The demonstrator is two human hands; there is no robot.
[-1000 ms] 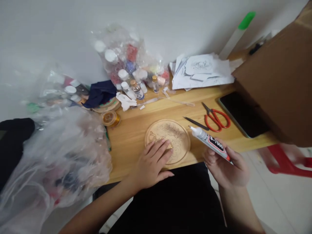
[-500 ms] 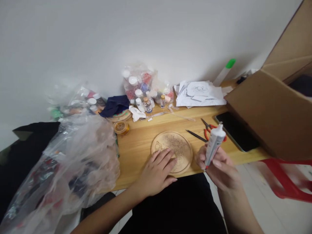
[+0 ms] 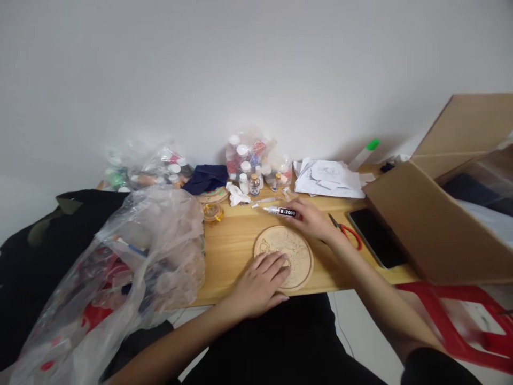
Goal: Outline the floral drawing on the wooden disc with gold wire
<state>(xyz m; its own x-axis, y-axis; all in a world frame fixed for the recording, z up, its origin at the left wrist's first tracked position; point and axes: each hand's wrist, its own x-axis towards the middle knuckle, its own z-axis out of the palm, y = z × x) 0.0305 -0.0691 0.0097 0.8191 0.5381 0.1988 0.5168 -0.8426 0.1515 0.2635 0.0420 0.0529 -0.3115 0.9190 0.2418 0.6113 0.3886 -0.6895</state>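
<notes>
My left hand (image 3: 262, 280) lies flat, fingers stretched out, on the lower left part of a round wooden board (image 3: 301, 255) with line drawings on it. Beyond the board, my right hand (image 3: 309, 216) is closed around the back end of a glue tube (image 3: 285, 212) labelled B-7000. The tube lies nearly level, low over the table, its nozzle pointing left. A small white cap-like piece (image 3: 255, 206) is just left of the nozzle. Whether the tube touches the table I cannot tell.
Red-handled pliers (image 3: 349, 234) and a black phone (image 3: 377, 237) lie right of my forearm, beside an open cardboard box (image 3: 417, 230). Bagged jars (image 3: 244, 155), small bottles (image 3: 254, 184) and papers (image 3: 328, 178) line the wall. Left are a spool (image 3: 213, 212) and a large plastic bag (image 3: 160, 246).
My right hand has carried the glue tube from upright at the table's near edge to beyond the board, now lying level. My left hand stays on the board. The camera view has shifted.
</notes>
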